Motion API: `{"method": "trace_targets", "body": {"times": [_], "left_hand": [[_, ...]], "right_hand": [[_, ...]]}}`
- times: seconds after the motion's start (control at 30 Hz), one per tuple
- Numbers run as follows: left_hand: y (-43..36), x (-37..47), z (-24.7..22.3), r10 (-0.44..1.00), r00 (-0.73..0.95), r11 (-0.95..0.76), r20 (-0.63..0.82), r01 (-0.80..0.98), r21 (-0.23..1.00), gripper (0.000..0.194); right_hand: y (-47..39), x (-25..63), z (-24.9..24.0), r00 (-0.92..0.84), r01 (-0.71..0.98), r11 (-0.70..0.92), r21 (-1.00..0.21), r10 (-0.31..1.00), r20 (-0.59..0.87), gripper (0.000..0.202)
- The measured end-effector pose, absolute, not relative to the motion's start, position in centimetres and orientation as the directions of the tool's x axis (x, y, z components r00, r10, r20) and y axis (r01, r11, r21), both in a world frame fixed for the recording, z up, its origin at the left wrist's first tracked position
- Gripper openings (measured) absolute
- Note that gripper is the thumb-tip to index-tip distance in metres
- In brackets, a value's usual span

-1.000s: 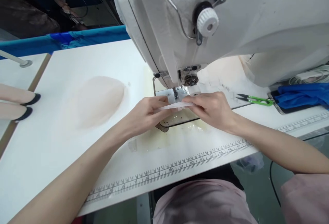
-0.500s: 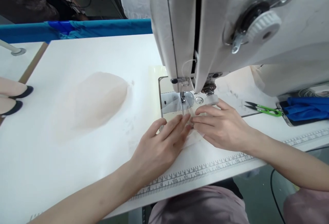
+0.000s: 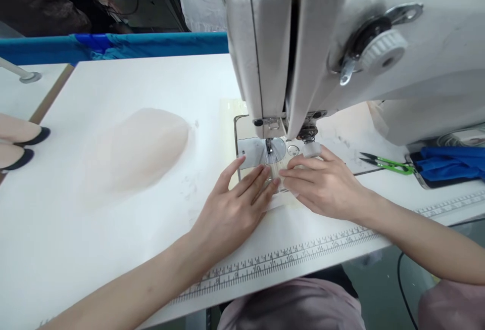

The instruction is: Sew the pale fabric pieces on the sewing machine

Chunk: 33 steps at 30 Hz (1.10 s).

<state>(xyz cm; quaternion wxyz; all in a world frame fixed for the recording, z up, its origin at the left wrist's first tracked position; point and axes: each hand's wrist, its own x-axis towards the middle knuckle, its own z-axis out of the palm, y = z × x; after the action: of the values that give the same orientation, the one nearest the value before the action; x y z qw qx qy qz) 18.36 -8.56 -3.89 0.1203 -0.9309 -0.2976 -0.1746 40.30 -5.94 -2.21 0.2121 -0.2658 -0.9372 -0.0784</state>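
While both flat, spread hands, left hand and right hand, press it, the sheer strip barely shows.

A white worktable meets a blue rail; beyond lies dim, perhaps cluttered, floor.

A garment sewing workshop: a large white industrial sewing machine stands on a white tabletop with a ruler strip along its near edge. Green thread snips lie at the right, pale fabric at the left, another workstation far left.
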Motion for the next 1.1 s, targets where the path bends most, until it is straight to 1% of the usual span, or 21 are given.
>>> {"method": "trace_targets", "body": {"times": [0.23, 0.37, 0.47, 0.57, 0.7, 0.77, 0.8, 0.83, 0.9, 0.97, 1.0, 1.03, 1.07, 1.1], "left_hand": [[-6.9, 18.2, -4.2, 0.528, 0.745, -0.788, 0.409, 0.609, -0.091, 0.032], [-6.0, 18.2, -4.3, 0.537, 0.738, -0.785, 0.409, 0.615, -0.080, 0.034], [-5.4, 18.2, -4.5, 0.543, 0.727, -0.777, 0.421, 0.625, -0.076, 0.035], [-5.2, 18.3, -4.5, 0.561, 0.714, -0.766, 0.419, 0.639, -0.065, 0.033], [-5.3, 18.5, -4.4, 0.579, 0.693, -0.744, 0.430, 0.665, -0.071, 0.030], [-5.4, 18.5, -4.3, 0.602, 0.669, -0.737, 0.437, 0.676, -0.019, 0.028], [-5.3, 18.4, -4.2, 0.627, 0.649, -0.730, 0.431, 0.682, 0.036, 0.028], [-5.2, 18.4, -4.1, 0.659, 0.626, -0.719, 0.417, 0.687, 0.106, 0.028], [-4.9, 18.2, -3.9, 0.717, 0.589, -0.689, 0.374, 0.681, 0.249, 0.028], [-4.4, 18.0, -3.8, 0.738, 0.584, -0.674, 0.338, 0.653, 0.344, 0.031], [-4.3, 17.9, -3.7, 0.734, 0.590, -0.679, 0.336, 0.640, 0.361, 0.032], [-4.3, 17.8, -3.7, 0.725, 0.598, -0.689, 0.342, 0.632, 0.354, 0.032], [-4.4, 17.8, -3.7, 0.710, 0.608, -0.703, 0.355, 0.634, 0.322, 0.031], [-4.6, 17.9, -3.6, 0.689, 0.620, -0.721, 0.376, 0.640, 0.266, 0.028]], "right_hand": [[-4.9, 40.1, -3.1, -0.744, 0.555, 0.827, 0.091, 0.445, 0.499, 0.027], [-4.3, 39.9, -3.6, -0.721, 0.590, 0.802, 0.097, 0.469, 0.510, 0.025], [-3.8, 39.7, -3.8, -0.712, 0.620, 0.773, 0.131, 0.485, 0.507, 0.027], [-3.6, 39.6, -4.0, -0.702, 0.640, 0.749, 0.168, 0.481, 0.525, 0.026], [-3.8, 39.5, -4.1, -0.683, 0.652, 0.737, 0.177, 0.470, 0.559, 0.023], [-3.9, 39.5, -4.1, -0.690, 0.638, 0.749, 0.177, 0.455, 0.564, 0.026], [-4.0, 39.5, -4.1, -0.686, 0.633, 0.759, 0.157, 0.454, 0.569, 0.027], [-4.0, 39.6, -4.1, -0.670, 0.631, 0.768, 0.110, 0.468, 0.577, 0.027], [-4.0, 39.6, -4.1, -0.600, 0.643, 0.764, -0.054, 0.547, 0.584, 0.023], [-3.9, 39.6, -4.1, -0.528, 0.649, 0.726, -0.229, 0.646, 0.552, 0.020], [-3.9, 39.6, -4.1, -0.509, 0.645, 0.709, -0.285, 0.677, 0.532, 0.019], [-4.0, 39.7, -4.1, -0.509, 0.638, 0.704, -0.313, 0.690, 0.515, 0.019], [-4.1, 39.7, -4.1, -0.521, 0.629, 0.711, -0.315, 0.686, 0.508, 0.019], [-4.2, 39.7, -4.0, -0.541, 0.620, 0.727, -0.294, 0.668, 0.511, 0.020]]}}
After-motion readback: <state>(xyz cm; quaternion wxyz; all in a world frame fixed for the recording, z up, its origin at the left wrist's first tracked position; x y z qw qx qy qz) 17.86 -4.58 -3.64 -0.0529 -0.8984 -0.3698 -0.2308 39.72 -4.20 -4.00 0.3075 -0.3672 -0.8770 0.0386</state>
